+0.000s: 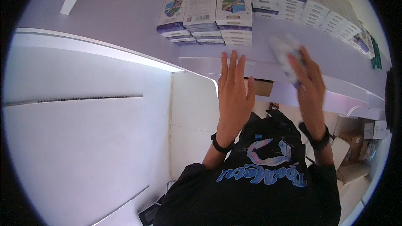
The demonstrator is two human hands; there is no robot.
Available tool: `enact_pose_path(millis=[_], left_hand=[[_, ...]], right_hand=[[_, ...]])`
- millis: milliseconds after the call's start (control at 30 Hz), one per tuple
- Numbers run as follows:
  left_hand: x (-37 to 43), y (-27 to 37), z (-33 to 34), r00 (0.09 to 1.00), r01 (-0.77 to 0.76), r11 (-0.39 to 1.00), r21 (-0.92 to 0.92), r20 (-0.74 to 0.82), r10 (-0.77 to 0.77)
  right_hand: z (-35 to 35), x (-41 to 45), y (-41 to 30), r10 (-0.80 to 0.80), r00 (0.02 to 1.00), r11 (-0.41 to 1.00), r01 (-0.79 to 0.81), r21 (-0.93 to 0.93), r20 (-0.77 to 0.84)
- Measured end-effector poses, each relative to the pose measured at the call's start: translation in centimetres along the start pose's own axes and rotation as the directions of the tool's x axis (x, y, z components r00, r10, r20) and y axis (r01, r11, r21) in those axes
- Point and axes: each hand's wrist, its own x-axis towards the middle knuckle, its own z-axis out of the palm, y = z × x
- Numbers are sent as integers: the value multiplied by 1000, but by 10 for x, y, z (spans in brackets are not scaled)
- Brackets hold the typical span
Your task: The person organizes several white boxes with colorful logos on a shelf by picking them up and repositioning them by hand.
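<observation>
My right hand [309, 81] grips a blurred white box [285, 55] with blue and purple print, above the pale shelf [267, 34]. My left hand [235, 91] is held flat with its fingers apart and nothing in it, fingertips near the shelf's front edge. Just beyond those fingertips stand stacked white and purple cartons [234, 9] with a coloured shield print. Further stacks of like cartons [292, 3] run along the back to the right. Both wrists wear black bands.
A lit white panel [78, 131] fills the left side. Below the shelf edge lies a brown cardboard piece [263, 87]. Cardboard boxes [351, 146] stand at the lower right, with a green item [376, 53] beside the far right cartons. A dark device [150, 213] is at the lower left.
</observation>
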Motion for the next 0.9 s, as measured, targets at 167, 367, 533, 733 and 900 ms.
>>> enact_pose_path(millis=[167,367,533,733,900], left_hand=[[-3,0,5,996,-57,990,-129,-73,47],[9,4,6,979,-171,969,-180,-140,146],[29,1,13,966,-104,987,-126,-248,70],[21,13,18,984,-22,987,-162,-176,-7],[22,21,10,997,15,999,-47,-78,-19]], right_hand=[[6,22,-28,-17,1000,999,16,35,17],[15,7,-15,154,985,882,-101,460,-80],[29,34,-12,160,953,946,-74,315,-258],[41,34,15,181,957,963,-126,237,-227],[-16,14,3,112,955,945,-18,325,-273]])
